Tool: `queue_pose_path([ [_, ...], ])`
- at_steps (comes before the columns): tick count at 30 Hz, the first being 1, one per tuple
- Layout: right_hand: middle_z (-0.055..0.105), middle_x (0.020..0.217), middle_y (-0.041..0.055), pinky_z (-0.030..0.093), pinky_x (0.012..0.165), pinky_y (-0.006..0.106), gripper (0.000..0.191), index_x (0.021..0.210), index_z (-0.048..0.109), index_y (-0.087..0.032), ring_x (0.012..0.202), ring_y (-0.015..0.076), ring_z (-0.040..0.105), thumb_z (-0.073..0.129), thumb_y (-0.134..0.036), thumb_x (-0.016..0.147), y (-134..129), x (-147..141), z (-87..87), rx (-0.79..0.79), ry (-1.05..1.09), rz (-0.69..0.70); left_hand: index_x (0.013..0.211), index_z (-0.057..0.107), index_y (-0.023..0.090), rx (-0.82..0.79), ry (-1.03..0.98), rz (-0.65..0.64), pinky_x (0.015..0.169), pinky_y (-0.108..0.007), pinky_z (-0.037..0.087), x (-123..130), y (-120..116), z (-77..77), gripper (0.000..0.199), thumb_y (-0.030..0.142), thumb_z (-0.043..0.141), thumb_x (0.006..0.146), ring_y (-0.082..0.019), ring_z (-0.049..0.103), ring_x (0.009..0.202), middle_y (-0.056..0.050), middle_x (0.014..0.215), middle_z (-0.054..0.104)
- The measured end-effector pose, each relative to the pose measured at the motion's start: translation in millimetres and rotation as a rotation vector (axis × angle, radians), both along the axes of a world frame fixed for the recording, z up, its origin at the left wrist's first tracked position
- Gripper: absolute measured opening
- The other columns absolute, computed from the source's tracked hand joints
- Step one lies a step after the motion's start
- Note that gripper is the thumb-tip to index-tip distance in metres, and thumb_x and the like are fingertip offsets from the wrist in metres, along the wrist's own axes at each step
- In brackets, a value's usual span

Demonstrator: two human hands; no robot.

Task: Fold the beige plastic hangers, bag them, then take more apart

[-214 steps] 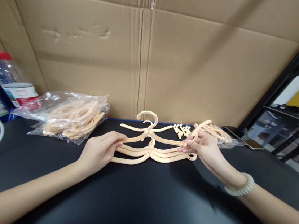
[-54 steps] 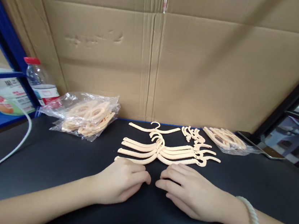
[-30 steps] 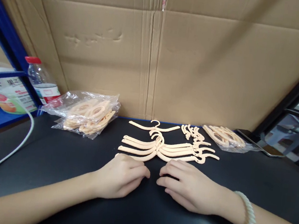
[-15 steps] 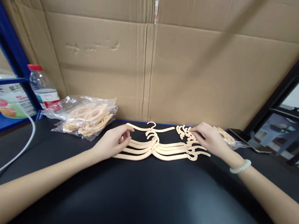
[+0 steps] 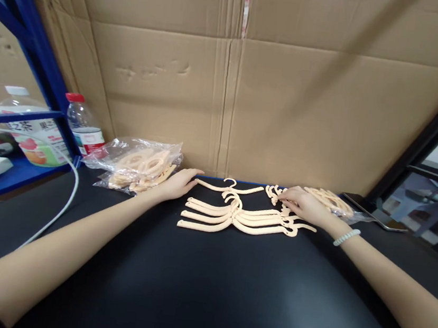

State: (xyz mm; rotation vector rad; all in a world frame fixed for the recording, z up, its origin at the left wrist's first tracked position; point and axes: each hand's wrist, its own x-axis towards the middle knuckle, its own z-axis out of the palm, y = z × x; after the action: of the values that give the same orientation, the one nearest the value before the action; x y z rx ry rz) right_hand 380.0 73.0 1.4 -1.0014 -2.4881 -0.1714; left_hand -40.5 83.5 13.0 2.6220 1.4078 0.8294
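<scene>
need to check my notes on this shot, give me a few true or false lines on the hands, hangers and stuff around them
1. The left hand is at the left end of the rearmost hanger. True.
2. The bead bracelet is on the left wrist. False: it is on the right wrist.
3. The right hand is beside the small curved pieces. True.
4. The bottle beside the left plastic bag has a white cap. False: its cap is red.

lying flat on a black tabletop (image 5: 204, 284): pale peach front hangers (image 5: 203, 228), hooks overlapping; behind, one spread-armed rear hanger (image 5: 251, 191); rightward, small curved pieces (image 5: 272, 193), clustered.
</scene>
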Motion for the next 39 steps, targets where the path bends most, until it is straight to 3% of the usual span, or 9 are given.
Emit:
queue_pose_path([
  [4, 0.073, 0.098, 0.0081, 0.054, 0.083, 0.041, 0.028, 0.097, 0.072, -0.019, 0.09, 0.0235, 0.067, 0.046, -0.015, 0.089, 2, 0, -2.2, -0.009, -0.009, -0.017, 0.111, 0.062, 0.016, -0.034, 0.016, -0.038, 0.098, -0.041, 0.046, 6, 13, -5.7, 0.03, 0.027, 0.048, 0.086, -0.025, 0.063, 0.109, -0.011, 0.116, 0.069],
  [10, 0.073, 0.091, 0.0097, 0.054, 0.078, 0.039, 0.025, 0.09, 0.072, -0.018, 0.084, 0.0236, 0.067, 0.048, -0.015, 0.089, 3, 3, -2.5, 0.018, -0.01, -0.058, 0.085, 0.067, 0.018, -0.03, 0.018, -0.067, 0.092, -0.037, 0.048, 13, 20, -6.8, 0.02, 0.031, 0.051, 0.085, -0.023, 0.066, 0.094, -0.009, 0.097, 0.073],
  [15, 0.07, 0.086, 0.0108, 0.052, 0.073, 0.038, 0.026, 0.094, 0.071, -0.018, 0.079, 0.0238, 0.065, 0.046, -0.021, 0.093, 2, 10, -0.6, 0.069, 0.02, -0.113, 0.089, 0.063, 0.019, 0.0, -0.009, -0.022, 0.084, -0.035, 0.05, 13, 13, -3.8, 0.022, 0.032, 0.046, 0.088, -0.023, 0.066, 0.088, -0.008, 0.093, 0.072],
  [20, 0.07, 0.094, 0.0104, 0.054, 0.08, 0.038, 0.027, 0.101, 0.069, -0.018, 0.087, 0.0234, 0.066, 0.044, -0.019, 0.093, 4, 20, -1.4, 0.074, 0.058, -0.138, 0.092, 0.059, 0.02, 0.057, -0.043, 0.053, 0.079, -0.034, 0.049, 19, 2, 5.6, 0.019, 0.032, 0.044, 0.091, -0.024, 0.066, 0.087, -0.007, 0.091, 0.071],
  [26, 0.072, 0.096, 0.0091, 0.054, 0.083, 0.041, 0.028, 0.098, 0.07, -0.019, 0.09, 0.0247, 0.066, 0.044, -0.016, 0.089, 4, 33, 1.6, 0.052, 0.047, -0.152, 0.097, 0.052, 0.02, 0.157, -0.141, 0.172, 0.073, -0.035, 0.047, 32, -14, 27.1, 0.015, 0.031, 0.043, 0.093, -0.025, 0.065, 0.082, -0.007, 0.088, 0.068],
  [32, 0.072, 0.102, 0.0103, 0.053, 0.087, 0.043, 0.03, 0.105, 0.069, -0.019, 0.097, 0.0259, 0.065, 0.043, -0.016, 0.091, 2, 35, 5.4, 0.023, 0.033, -0.154, 0.097, 0.043, 0.02, 0.128, -0.233, 0.133, 0.064, -0.028, 0.047, 45, -62, 39.2, 0.008, 0.027, 0.041, 0.093, -0.017, 0.062, 0.067, -0.001, 0.075, 0.06],
  [36, 0.072, 0.105, 0.009, 0.053, 0.085, 0.038, 0.031, 0.107, 0.069, -0.019, 0.093, 0.0227, 0.067, 0.041, -0.015, 0.092, 0, 22, 3.5, -0.034, -0.004, -0.091, 0.095, 0.039, 0.021, -0.039, -0.235, -0.015, 0.05, -0.023, 0.039, 46, -112, 26.0, 0.007, 0.028, 0.038, 0.096, -0.013, 0.048, 0.053, 0.005, 0.067, 0.046],
  [39, 0.073, 0.101, 0.0076, 0.053, 0.08, 0.034, 0.033, 0.104, 0.07, -0.02, 0.088, 0.021, 0.067, 0.042, -0.012, 0.09, -1, 15, 4.1, -0.07, -0.037, -0.055, 0.113, 0.04, 0.019, -0.134, -0.275, -0.094, 0.064, -0.027, 0.049, 44, -139, 12.2, 0.018, 0.028, 0.037, 0.098, -0.016, 0.06, 0.073, -0.003, 0.086, 0.059],
])
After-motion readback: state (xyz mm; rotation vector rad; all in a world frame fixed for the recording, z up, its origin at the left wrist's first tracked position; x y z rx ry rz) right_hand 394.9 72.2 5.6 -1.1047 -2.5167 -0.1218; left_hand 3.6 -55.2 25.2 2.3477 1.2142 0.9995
